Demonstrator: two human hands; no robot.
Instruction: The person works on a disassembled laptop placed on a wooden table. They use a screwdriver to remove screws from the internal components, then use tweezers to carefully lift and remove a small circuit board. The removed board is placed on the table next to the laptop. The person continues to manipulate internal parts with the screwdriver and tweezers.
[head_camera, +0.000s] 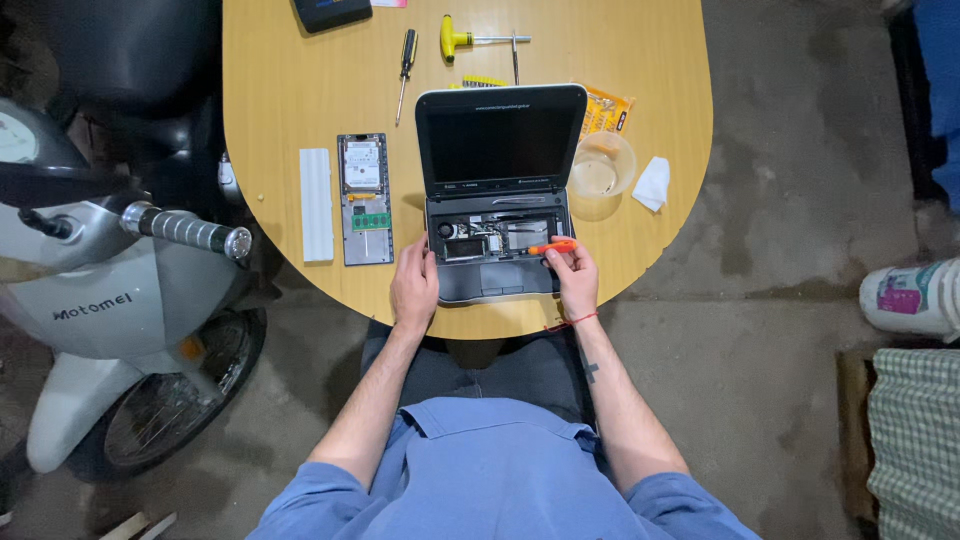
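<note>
A small dark laptop (497, 190) stands open on the wooden table (290, 80), its keyboard removed so the inner parts show. My left hand (413, 288) grips the laptop's front left corner. My right hand (574, 275) holds a small orange-handled screwdriver (552, 246) with its tip over the exposed inside at the right. A red string circles my right wrist.
Left of the laptop lie a grey cover with a hard drive and memory stick (364, 197) and a white strip (316, 203). Behind are a black screwdriver (405, 70), a yellow T-handle tool (470, 40), a clear bowl (602, 170), a white cloth (652, 184). A scooter (110, 290) stands left.
</note>
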